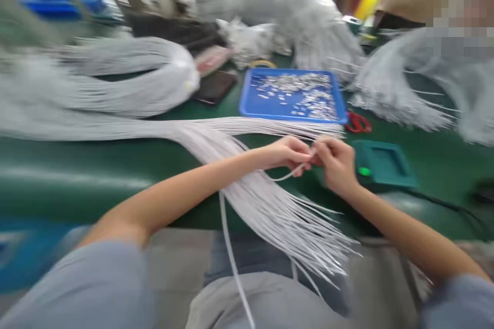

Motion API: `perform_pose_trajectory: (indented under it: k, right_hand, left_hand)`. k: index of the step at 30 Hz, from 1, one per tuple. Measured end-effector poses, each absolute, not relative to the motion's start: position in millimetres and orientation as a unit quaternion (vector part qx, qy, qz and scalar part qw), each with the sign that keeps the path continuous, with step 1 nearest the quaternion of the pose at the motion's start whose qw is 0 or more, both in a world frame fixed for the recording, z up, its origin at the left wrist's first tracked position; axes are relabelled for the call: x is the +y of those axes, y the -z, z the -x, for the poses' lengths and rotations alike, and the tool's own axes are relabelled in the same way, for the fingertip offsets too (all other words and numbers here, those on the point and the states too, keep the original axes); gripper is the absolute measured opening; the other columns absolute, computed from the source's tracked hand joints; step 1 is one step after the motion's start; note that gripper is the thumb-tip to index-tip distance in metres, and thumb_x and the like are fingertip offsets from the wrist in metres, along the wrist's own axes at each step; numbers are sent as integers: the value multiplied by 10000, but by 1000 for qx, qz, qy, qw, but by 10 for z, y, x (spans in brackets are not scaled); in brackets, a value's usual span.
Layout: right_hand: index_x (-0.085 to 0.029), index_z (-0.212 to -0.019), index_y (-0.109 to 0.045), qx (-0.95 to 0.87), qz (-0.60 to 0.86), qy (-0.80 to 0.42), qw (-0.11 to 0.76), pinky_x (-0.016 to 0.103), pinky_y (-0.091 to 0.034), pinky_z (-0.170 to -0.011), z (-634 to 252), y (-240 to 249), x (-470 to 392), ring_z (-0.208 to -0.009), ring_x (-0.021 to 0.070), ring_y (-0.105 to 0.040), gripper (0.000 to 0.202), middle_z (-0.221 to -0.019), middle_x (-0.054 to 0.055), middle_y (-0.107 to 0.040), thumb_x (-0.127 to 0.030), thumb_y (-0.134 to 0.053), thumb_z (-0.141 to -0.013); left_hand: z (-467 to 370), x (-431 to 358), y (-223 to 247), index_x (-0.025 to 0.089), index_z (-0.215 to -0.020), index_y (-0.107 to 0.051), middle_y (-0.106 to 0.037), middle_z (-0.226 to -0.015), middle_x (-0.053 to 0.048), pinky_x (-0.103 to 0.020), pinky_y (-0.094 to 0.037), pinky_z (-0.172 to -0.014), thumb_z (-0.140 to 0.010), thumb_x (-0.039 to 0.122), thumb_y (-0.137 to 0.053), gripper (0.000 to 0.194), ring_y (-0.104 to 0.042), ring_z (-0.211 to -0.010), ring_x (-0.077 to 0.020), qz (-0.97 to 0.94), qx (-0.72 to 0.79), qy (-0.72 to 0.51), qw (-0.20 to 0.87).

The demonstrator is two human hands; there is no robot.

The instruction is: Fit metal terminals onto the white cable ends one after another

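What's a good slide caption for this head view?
Left hand and right hand meet on a white cable near a blue tray.

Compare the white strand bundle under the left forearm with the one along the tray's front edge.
The near bundle slants toward the person and fans wide; the far bundle runs in a narrow band. Some of the near bundle's ends spread past the edge of the table, while the far bundle's ends lie in front of the tray. Both are white strands.
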State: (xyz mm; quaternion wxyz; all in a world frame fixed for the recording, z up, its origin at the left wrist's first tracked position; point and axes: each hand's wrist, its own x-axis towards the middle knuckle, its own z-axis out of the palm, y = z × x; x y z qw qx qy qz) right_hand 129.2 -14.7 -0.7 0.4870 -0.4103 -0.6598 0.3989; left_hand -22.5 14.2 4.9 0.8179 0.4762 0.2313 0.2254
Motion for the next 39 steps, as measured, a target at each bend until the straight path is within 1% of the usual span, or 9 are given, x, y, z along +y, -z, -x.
perform_pose_trajectory:
  k: [1, 3, 7, 13, 16, 20, 25, 35, 39]
  right_hand:
    - [-160, -730, -614, -655, 418, -388, 496, 207, -473, -479, -1391, 0, -131, -497, 62, -515, 425, -627, -33, -568, -559, -586, -872]
    - [-175, -714, -610, -633, 389, -434, 509, 209, -444, -440, -1460, 8, -84, -468, 58, -504, 422, -631, -32, -565, -582, -635, -820]
    - [-182, -739, -628, -611, 383, -410, 558, 201, -430, -454, -1386, 25, -61, -489, 54, -504, 352, -638, -35, -548, -523, -677, -809]
    - [-198, -756, -606, -592, 373, -283, 656, 203, -405, -452, -1403, 30, -104, -493, 47, -461, 226, -659, -41, -501, -378, -618, -892]
    - [-227, -906, -636, -621, 381, -259, 634, 210, -484, -507, -1403, 84, -93, -666, 91, -580, 138, -816, 2, -584, -362, -635, -877]
    - [-267, -1102, -603, -643, 380, -287, 600, 218, -563, -574, -1395, 177, -57, -801, 118, -646, 266, -909, 6, -650, -368, -652, -861]
    - [-251, -1075, -630, -661, 363, -316, 575, 232, -576, -584, -1421, 207, -18, -789, 123, -646, 259, -881, 10, -655, -390, -656, -859]
    - [-277, -1057, -674, -689, 359, -278, 565, 224, -577, -577, -1429, 176, -49, -840, 126, -627, 180, -915, 9, -648, -308, -632, -884]
    - [-256, -966, -669, -673, 368, -292, 571, 222, -571, -593, -1420, 174, -75, -810, 113, -634, 101, -900, 1, -666, -272, -655, -867]
  left_hand:
    - [237, 189, -18, 79, -760, -707, -671, -665, -34, -195, -517, -551, -687, 375, -842, 334, -647, -566, -97, -475, 231, -240, 815]
    - [260, 225, 12, 64, -747, -702, -673, -662, -33, -194, -521, -538, -648, 406, -862, 391, -642, -549, -96, -483, 231, -265, 802]
    - [266, 169, -20, 72, -747, -692, -641, -598, 2, -177, -484, -449, -597, 402, -887, 412, -604, -463, -84, -483, 242, -284, 792]
    - [270, 200, -19, 77, -740, -691, -655, -591, -15, -188, -523, -491, -645, 382, -866, 364, -637, -498, -104, -480, 233, -278, 799]
    - [276, 215, -9, 91, -812, -706, -673, -616, -14, -193, -546, -557, -657, 362, -863, 350, -660, -559, -106, -474, 237, -331, 781]
    - [269, 205, -13, 117, -886, -708, -681, -654, 3, -227, -557, -549, -659, 326, -863, 346, -659, -552, -115, -474, 236, -347, 774]
    - [258, 201, -29, 94, -780, -707, -709, -706, -27, -241, -586, -602, -619, 301, -881, 314, -679, -616, -121, -484, 253, -345, 764]
    - [239, 210, -26, 90, -753, -709, -699, -646, -18, -223, -584, -579, -575, 276, -902, 322, -678, -592, -122, -479, 267, -345, 762]
    - [243, 211, -24, 84, -747, -707, -700, -648, -21, -229, -592, -585, -571, 279, -906, 330, -681, -602, -124, -479, 265, -347, 761]
